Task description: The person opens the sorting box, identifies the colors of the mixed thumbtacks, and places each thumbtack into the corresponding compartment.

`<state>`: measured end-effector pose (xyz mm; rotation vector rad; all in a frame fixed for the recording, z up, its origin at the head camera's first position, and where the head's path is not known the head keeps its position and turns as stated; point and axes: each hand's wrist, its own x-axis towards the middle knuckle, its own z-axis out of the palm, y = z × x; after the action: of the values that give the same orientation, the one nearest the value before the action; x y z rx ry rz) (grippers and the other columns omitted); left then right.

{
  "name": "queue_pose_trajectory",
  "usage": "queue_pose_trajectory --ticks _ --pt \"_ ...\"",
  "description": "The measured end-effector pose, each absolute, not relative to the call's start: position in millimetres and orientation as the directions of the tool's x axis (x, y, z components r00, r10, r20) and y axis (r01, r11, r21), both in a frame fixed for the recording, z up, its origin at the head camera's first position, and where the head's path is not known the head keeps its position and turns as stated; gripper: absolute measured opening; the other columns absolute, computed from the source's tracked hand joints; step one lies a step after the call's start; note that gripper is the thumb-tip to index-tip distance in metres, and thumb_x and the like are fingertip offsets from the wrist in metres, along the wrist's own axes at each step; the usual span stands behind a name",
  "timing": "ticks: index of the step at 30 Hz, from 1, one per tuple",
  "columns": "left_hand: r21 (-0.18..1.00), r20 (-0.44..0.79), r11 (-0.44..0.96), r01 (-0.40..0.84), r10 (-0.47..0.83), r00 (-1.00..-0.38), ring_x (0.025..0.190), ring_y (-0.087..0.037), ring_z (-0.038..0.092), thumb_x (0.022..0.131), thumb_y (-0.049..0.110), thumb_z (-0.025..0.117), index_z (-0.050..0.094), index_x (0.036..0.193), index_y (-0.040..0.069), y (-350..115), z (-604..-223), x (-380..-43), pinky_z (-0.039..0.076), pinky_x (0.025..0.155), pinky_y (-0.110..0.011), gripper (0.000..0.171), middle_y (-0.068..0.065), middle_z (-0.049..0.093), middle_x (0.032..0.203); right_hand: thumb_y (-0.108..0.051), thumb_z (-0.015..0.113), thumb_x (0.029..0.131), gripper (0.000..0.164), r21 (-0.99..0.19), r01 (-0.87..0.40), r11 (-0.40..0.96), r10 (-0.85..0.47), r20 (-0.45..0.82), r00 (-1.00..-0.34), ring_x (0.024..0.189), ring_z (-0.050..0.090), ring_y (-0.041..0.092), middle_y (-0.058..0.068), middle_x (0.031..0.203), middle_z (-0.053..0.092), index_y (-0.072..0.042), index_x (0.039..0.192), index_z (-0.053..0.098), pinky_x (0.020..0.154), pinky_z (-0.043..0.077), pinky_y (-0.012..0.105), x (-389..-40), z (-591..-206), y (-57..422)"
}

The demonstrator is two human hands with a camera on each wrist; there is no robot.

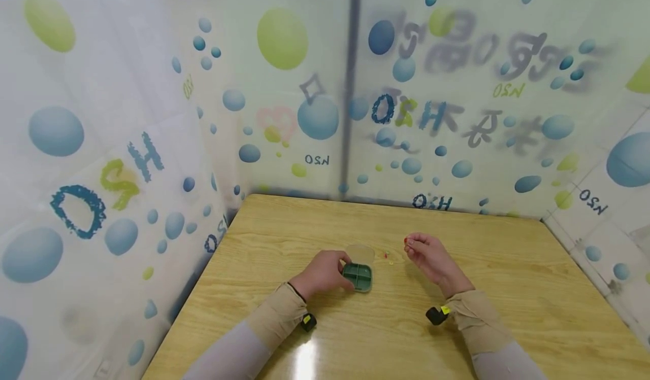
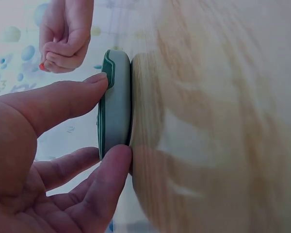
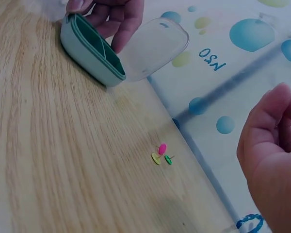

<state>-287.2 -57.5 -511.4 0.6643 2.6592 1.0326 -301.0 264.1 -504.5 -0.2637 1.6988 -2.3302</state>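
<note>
My left hand grips the side of a small green box with divided compartments, its thumb at the near side and fingers at the far side. The box stands on the table, and its translucent lid is swung open away from me. To the right, my right hand is raised above the table and pinches a small red thumbtack; only its red part shows between the fingertips. Between box and right hand lie a pink thumbtack, a yellow thumbtack and a green thumbtack, close together.
The wooden table reaches back to a patterned curtain hanging behind it, and another stretch of curtain closes off the left side. A black wrist camera sits below the right wrist, another black camera below the left.
</note>
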Motion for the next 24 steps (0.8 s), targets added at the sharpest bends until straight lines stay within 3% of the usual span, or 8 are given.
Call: queue_pose_trajectory --ticks 11,17,24 --pt "0.686 -0.044 0.652 0.322 0.479 -0.877 0.075 -0.012 0.061 0.078 0.024 0.097 0.072 0.127 0.009 -58.6 -508.1 -283.4 0.052 0.069 -0.031 0.057 0.001 0.07 0.088 0.002 0.027 0.114 0.039 -0.749 0.208 -0.629 -0.337 0.022 -0.941 0.08 0.059 0.009 0.001 0.09 0.062 -0.008 0.094 0.06 0.072 0.052 0.014 -298.1 -507.6 265.7" --pt "0.691 -0.045 0.649 0.318 0.478 -0.877 0.075 -0.012 0.061 0.077 0.024 0.097 0.072 0.126 0.009 -57.2 -507.0 -283.6 0.052 0.069 -0.031 0.057 0.001 0.07 0.089 -0.006 0.014 0.115 0.053 -0.5 0.344 -0.795 -0.472 0.151 -0.869 0.086 0.059 0.013 0.005 0.092 0.062 -0.002 0.093 0.062 0.077 0.053 0.015 -301.7 -517.4 271.7" --pt "0.691 -0.048 0.648 0.32 0.482 -0.875 0.075 -0.01 0.061 0.077 0.027 0.097 0.072 0.127 0.01 -57.6 -505.7 -286.0 0.052 0.07 -0.03 0.058 0.004 0.069 0.087 -0.006 0.021 0.115 0.044 -0.269 0.45 -0.852 -0.52 0.319 -0.793 0.09 0.057 0.019 0.012 0.095 0.058 0.002 0.093 0.058 0.081 0.052 0.019 -305.3 -527.7 272.3"
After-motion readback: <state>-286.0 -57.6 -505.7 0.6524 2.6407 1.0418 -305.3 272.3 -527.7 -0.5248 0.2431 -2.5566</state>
